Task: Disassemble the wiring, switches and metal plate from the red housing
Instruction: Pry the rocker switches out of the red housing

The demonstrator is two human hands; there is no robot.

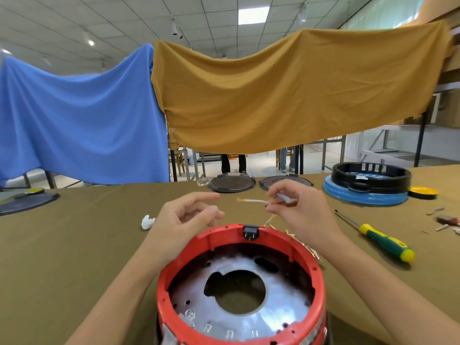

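The round red housing [316,277] sits on the table right in front of me, open side up. A silver metal plate [278,312] with a large centre hole lies inside it. A black switch socket [251,231] is clipped into the far rim. My right hand [296,210] hovers beyond the rim, pinching white-sleeved wiring [251,201] whose thin strands trail down to the housing's right side. My left hand [189,217] is to the left of it, fingers loosely curled and apart, holding nothing.
A green and yellow screwdriver [383,241] lies to the right. A small white piece [147,221] rests left of my left hand. Two dark round lids [231,183] and a black ring on a blue base [368,185] stand at the table's far edge. Small parts [445,221] lie at far right.
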